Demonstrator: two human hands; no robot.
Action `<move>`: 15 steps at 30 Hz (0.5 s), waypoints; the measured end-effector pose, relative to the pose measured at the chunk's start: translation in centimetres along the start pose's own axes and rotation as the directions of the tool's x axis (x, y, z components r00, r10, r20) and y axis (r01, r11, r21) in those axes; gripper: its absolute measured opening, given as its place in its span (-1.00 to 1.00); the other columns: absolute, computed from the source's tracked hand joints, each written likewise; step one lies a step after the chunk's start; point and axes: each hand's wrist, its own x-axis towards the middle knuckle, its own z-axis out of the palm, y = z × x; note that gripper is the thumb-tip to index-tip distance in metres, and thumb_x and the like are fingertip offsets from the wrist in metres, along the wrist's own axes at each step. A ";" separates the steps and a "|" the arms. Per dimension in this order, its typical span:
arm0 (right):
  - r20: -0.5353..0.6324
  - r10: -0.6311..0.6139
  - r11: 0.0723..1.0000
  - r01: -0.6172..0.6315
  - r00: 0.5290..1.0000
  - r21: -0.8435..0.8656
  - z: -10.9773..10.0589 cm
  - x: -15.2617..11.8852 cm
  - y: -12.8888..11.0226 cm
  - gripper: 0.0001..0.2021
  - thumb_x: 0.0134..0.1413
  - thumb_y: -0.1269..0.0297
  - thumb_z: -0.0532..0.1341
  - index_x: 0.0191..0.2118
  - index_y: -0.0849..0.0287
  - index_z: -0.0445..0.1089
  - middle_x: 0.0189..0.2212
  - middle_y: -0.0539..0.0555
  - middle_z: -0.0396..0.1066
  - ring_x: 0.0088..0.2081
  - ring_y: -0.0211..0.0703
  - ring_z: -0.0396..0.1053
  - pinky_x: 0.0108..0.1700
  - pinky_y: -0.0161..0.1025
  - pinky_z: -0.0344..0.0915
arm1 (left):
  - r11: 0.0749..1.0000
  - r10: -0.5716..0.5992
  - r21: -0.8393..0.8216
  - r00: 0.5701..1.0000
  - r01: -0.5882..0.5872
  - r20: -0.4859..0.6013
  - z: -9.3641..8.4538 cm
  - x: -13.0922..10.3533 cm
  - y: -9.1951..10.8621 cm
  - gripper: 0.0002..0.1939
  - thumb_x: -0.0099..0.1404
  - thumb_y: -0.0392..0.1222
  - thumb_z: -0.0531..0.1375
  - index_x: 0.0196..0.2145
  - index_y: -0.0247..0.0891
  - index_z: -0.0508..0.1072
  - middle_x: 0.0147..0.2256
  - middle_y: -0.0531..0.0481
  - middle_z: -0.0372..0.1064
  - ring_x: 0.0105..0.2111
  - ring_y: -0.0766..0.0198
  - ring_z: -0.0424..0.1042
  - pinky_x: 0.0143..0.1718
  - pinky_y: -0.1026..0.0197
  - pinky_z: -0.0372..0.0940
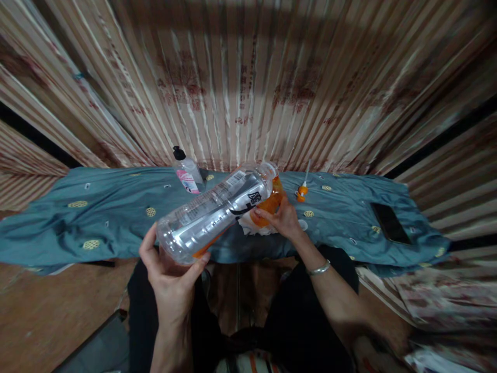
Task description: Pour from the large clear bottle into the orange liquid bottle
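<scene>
My left hand is wrapped round the base of a large clear plastic bottle with a printed label. The bottle is tilted, its neck up and to the right, over an orange bottle. My right hand grips the orange bottle, whose top is partly hidden by the clear one. I cannot tell whether the two mouths touch or whether liquid is flowing. White tissue lies beneath the orange bottle. An orange pump head with a thin tube lies to the right, and a small white cap is near my right wrist.
A clear pump bottle with black top and pink label stands at the back left. A dark phone lies at the right on the teal cloth. Striped curtains hang right behind the covered surface.
</scene>
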 end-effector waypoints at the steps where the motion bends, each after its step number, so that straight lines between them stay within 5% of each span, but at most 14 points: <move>1: 0.001 -0.004 1.000 0.004 1.000 -0.001 0.0 0.0 0.1 -0.21 -0.12 -0.14 0.52 0.17 0.15 0.33 -0.03 0.28 0.63 0.01 0.34 0.63 0.00 0.13 0.57 | 1.000 0.002 -0.002 1.000 -0.002 -0.001 0.0 0.0 0.0 -0.07 -0.15 -0.31 0.61 0.19 -0.16 0.42 0.18 -0.10 0.40 0.27 -0.01 0.39 0.38 -0.03 0.20; 15: -0.025 -0.099 0.994 0.098 0.995 -0.043 0.4 0.1 0.8 -0.31 -0.01 -0.14 0.45 0.13 0.16 0.32 -0.04 0.32 0.60 0.06 0.40 0.59 0.05 0.21 0.55 | 1.000 0.020 -0.015 1.000 -0.019 0.016 0.0 -0.1 -0.2 -0.07 -0.13 -0.34 0.60 0.21 -0.13 0.43 0.17 -0.07 0.41 0.21 0.07 0.43 0.36 0.02 0.23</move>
